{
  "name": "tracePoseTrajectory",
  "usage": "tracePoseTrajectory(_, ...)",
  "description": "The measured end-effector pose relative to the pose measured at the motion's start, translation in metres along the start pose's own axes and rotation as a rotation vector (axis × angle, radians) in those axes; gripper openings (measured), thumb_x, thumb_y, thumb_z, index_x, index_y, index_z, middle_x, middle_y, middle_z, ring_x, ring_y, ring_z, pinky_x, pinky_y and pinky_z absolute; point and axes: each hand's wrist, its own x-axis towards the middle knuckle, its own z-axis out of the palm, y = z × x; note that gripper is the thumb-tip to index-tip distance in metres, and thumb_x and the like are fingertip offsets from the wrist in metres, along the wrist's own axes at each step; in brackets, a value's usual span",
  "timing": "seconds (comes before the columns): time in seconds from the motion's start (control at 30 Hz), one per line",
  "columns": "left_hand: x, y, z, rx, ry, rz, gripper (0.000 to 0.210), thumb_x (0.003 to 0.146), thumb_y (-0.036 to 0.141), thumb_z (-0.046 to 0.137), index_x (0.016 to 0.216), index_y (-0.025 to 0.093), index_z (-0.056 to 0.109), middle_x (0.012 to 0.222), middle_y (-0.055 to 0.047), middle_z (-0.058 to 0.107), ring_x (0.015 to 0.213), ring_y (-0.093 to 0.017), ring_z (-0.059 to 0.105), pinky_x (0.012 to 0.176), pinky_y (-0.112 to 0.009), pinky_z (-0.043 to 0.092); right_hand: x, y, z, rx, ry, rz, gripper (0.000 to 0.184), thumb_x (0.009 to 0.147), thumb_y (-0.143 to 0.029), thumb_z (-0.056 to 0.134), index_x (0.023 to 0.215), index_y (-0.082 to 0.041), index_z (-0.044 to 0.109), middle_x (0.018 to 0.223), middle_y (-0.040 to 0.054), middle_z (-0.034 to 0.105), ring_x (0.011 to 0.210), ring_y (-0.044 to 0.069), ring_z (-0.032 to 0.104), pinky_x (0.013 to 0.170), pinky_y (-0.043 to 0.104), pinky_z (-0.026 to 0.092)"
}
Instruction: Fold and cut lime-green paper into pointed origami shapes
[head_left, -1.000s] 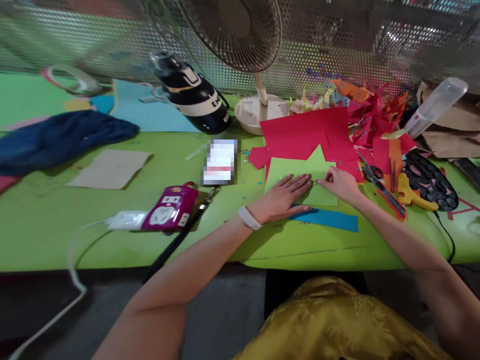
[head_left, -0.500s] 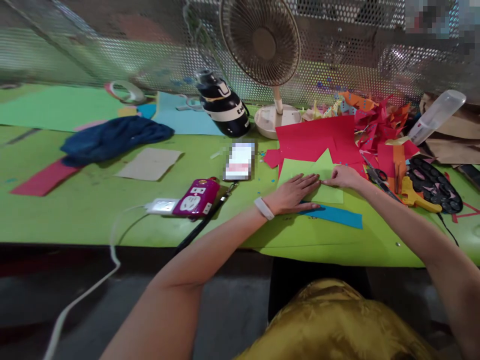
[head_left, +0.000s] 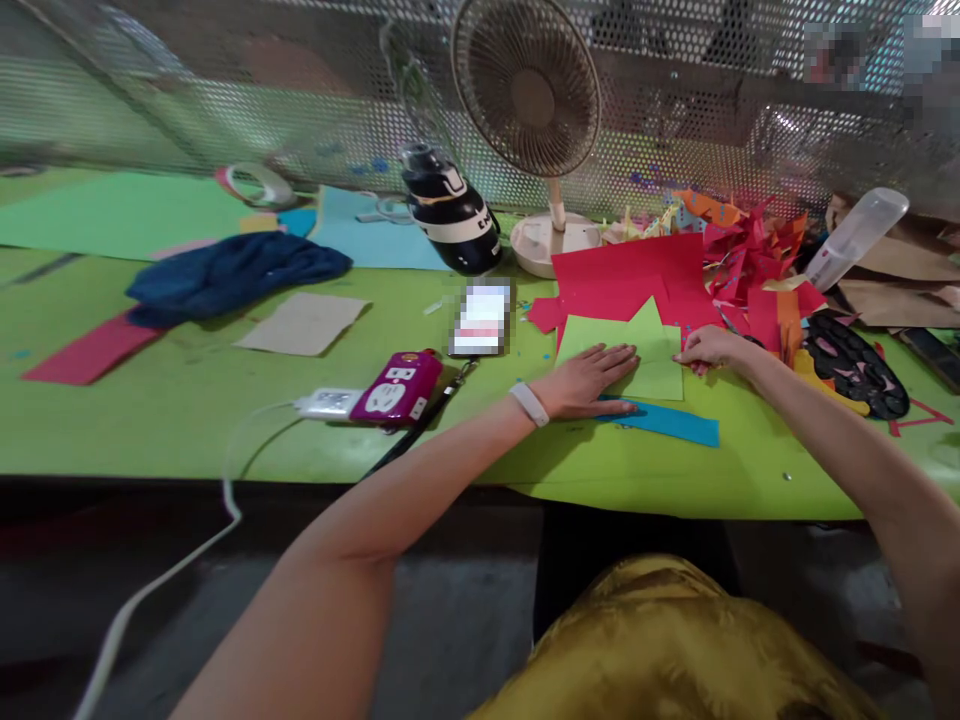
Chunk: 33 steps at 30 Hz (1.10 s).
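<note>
My left hand (head_left: 592,380) lies flat with fingers spread on a sheet of light green paper (head_left: 660,380), its thumb over a blue paper strip (head_left: 679,424). At the sheet's right edge is my right hand (head_left: 709,348), its fingers curled together in a pinch. The fingertips touch the paper near a faint line across it; whether anything small is between them I cannot make out. A pointed green paper piece (head_left: 647,315) shows at the sheet's top. Red paper (head_left: 630,265) lies behind and partly beneath the sheet.
Left of my hands are a phone (head_left: 481,317), a purple socket adapter (head_left: 399,388) with a cable, and dark blue cloth (head_left: 236,272). Behind stand a black bottle (head_left: 454,220) and a fan (head_left: 534,95). Paper scraps (head_left: 750,245), a yellow tool (head_left: 829,385) and a black tray-like object (head_left: 859,365) are right.
My right hand has slid right across the green sheet to its edge. My left hand stays flat in place. The camera view has shifted slightly.
</note>
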Motion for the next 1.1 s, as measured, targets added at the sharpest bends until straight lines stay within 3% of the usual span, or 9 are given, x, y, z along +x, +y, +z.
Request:
tracePoseTrajectory(0.17, 0.001, 0.000, 0.001, -0.009, -0.003, -0.007, 0.092, 0.091, 0.077, 0.028, 0.159, 0.016, 0.017, 0.165, -0.014, 0.015, 0.153, -0.026, 0.014, 0.123, -0.038, 0.004, -0.009, -0.013, 0.004, 0.030, 0.061, -0.117, 0.037, 0.085, -0.016, 0.071, 0.053, -0.017, 0.052, 0.043, -0.0040, 0.055, 0.038, 0.007, 0.052, 0.044, 0.017, 0.042)
tracePoseTrajectory(0.33, 0.000, 0.000, 0.000, -0.003, -0.014, -0.014, 0.093, 0.091, 0.077, 0.028, 0.158, 0.012, 0.019, 0.165, -0.014, 0.014, 0.154, -0.025, 0.013, 0.123, -0.037, 0.004, -0.004, -0.029, 0.025, -0.208, 0.056, -0.282, 0.036, 0.085, -0.025, 0.071, 0.053, -0.017, 0.057, 0.047, 0.0005, 0.062, 0.045, 0.011, 0.061, 0.049, 0.019, 0.044)
tracePoseTrajectory(0.5, -0.001, -0.001, 0.003, 0.004, 0.009, -0.005, 0.092, 0.092, 0.076, 0.029, 0.158, 0.013, 0.018, 0.165, -0.014, 0.014, 0.154, -0.025, 0.013, 0.123, -0.038, 0.004, 0.009, -0.024, 0.033, -0.115, -0.053, -0.258, 0.038, 0.086, -0.028, 0.072, 0.053, -0.017, 0.054, 0.046, 0.0003, 0.063, 0.042, 0.011, 0.059, 0.048, 0.019, 0.046)
tracePoseTrajectory(0.77, -0.004, -0.003, 0.001, 0.013, 0.002, 0.006, 0.088, 0.093, 0.074, 0.027, 0.159, 0.017, 0.014, 0.165, -0.012, 0.014, 0.153, -0.023, 0.013, 0.123, -0.037, 0.005, 0.011, -0.023, 0.029, 0.020, -0.126, -0.178, 0.043, 0.078, -0.033, 0.081, 0.050, -0.017, 0.053, 0.042, -0.0015, 0.059, 0.039, 0.011, 0.058, 0.048, 0.020, 0.046)
tracePoseTrajectory(1.1, -0.040, -0.009, 0.001, 0.084, 0.005, -0.044, 0.085, 0.094, 0.073, 0.022, 0.159, 0.018, 0.017, 0.164, -0.012, 0.021, 0.152, -0.023, 0.021, 0.123, -0.041, 0.005, 0.017, -0.017, 0.029, 0.024, -0.147, -0.220, 0.040, 0.080, -0.029, 0.079, 0.051, -0.017, 0.054, 0.045, -0.0008, 0.061, 0.041, 0.010, 0.060, 0.049, 0.019, 0.047)
